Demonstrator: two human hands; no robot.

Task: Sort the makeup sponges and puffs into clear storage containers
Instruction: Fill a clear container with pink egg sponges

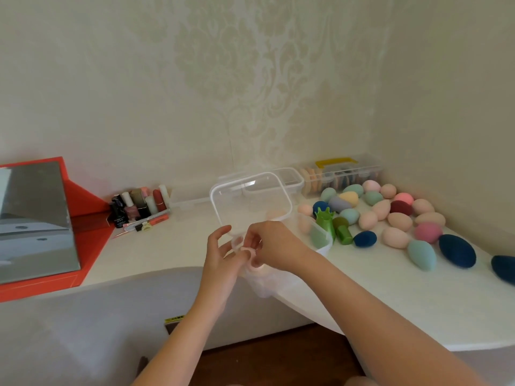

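Sponges (395, 218) lay scattered on the right of the tabletop (167, 246), before a divided box (342, 176) against the wall (250, 79). Bottles (139, 204) stood at left, a mirror (33, 218) farther left.

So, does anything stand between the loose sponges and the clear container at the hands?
Yes: a green stand and a green bottle-like piece sit beside the container's right wall, toward the sponges. The lid is raised, so the top looks open.

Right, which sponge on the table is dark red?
The maroon sponge amid the peach sponges; the pink sponges are much lighter.
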